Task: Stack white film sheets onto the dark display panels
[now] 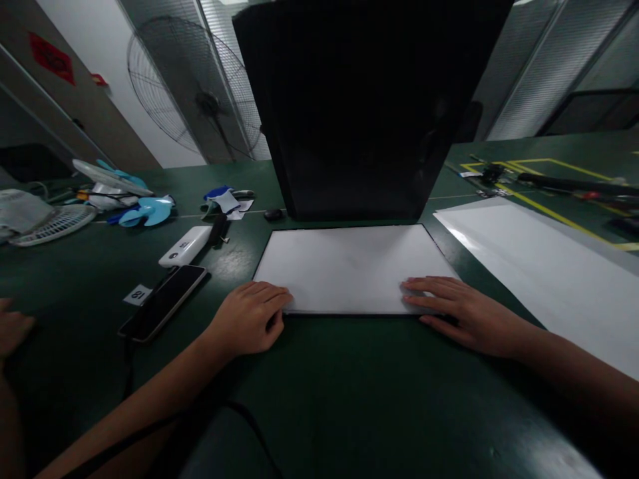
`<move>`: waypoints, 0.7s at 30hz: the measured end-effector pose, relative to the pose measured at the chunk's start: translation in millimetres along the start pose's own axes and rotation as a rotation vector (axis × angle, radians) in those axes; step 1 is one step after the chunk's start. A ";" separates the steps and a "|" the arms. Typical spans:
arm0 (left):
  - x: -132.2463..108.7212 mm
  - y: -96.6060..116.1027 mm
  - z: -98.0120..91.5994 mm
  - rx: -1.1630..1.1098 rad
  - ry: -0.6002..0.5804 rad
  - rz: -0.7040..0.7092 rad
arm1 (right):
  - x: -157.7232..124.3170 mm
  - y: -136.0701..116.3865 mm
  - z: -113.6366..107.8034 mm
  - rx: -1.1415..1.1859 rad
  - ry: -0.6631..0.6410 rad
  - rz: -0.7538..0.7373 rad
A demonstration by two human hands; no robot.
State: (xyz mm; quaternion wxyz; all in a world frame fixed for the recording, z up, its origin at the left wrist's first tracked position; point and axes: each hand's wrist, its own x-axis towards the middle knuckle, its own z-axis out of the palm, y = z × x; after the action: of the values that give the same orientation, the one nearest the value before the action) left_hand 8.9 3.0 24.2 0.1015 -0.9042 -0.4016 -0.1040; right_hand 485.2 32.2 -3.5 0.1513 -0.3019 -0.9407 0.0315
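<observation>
A flat white panel (349,269) with a thin dark border lies on the green table in front of me. My left hand (252,316) is at its near left corner, fingers curled over the edge and thumb bent underneath. At the near right corner, my right hand (456,309) lies with fingers stretched out flat on the white surface, thumb apart along the near edge. Behind the panel rises a large black board-like thing (359,120), its lower edge close to the panel's far edge.
Large white sheets (544,259) lie to the right. On the left are a phone (164,303), a white power bank (186,246), a black binder clip (218,231) and blue fan blades (147,211). Another person's hand (12,329) shows at the left edge. A standing fan (200,93) is behind.
</observation>
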 end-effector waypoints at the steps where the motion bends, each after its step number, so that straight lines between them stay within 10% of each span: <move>1: -0.3 -0.2 -0.1 -0.003 -0.003 0.002 | -0.4 0.4 0.3 0.004 -0.004 0.005; 21: -0.2 -2.0 5.9 0.004 -0.095 -0.067 | -13.6 24.5 -10.6 -0.103 0.064 0.079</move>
State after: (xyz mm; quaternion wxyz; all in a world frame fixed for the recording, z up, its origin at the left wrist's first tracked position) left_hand 7.9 5.8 18.7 0.0805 -0.8940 -0.4362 -0.0637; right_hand 512.6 44.0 -0.7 0.1643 -0.3469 -0.9232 -0.0206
